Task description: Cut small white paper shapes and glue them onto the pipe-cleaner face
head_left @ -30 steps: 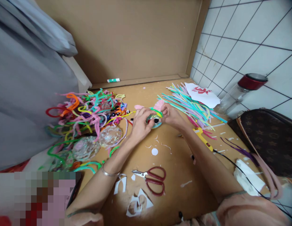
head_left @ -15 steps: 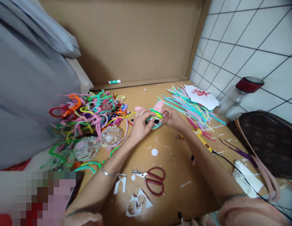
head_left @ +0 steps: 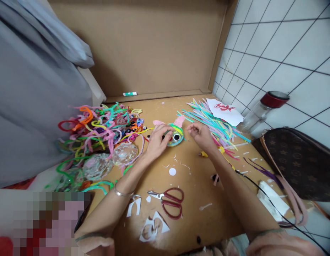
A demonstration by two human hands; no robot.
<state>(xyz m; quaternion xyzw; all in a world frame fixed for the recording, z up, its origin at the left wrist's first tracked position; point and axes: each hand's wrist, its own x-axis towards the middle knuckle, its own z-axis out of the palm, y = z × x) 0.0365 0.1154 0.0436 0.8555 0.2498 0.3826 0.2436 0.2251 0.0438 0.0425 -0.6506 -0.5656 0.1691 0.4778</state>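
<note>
My left hand [head_left: 157,142] is closed on the left side of a round craft animal face [head_left: 178,143]. The face has a clear body, a teal fuzzy rim, a yellow-green strip on top, two pink fuzzy ears [head_left: 179,122] and a black-and-white eye [head_left: 176,137]. Part of it is hidden behind my left fingers. Just to the right of the face, apart from it, my right hand [head_left: 201,136] has its fingers curled and pinched together. Whatever may be between those fingertips is too small to make out.
Red-handled scissors [head_left: 173,202] and paper scraps [head_left: 154,227] lie in front. Tangled pipe cleaners [head_left: 101,131] and clear bowls [head_left: 124,153] are left. Straight pipe cleaners [head_left: 215,119], a yellow glue gun [head_left: 204,154], a bottle [head_left: 263,108] and a brown bag [head_left: 300,161] are right.
My right hand has drawn away to the right from the face's edge, uncovering more of its eye and right side. My left hand stays on it. The view has shifted slightly.
</note>
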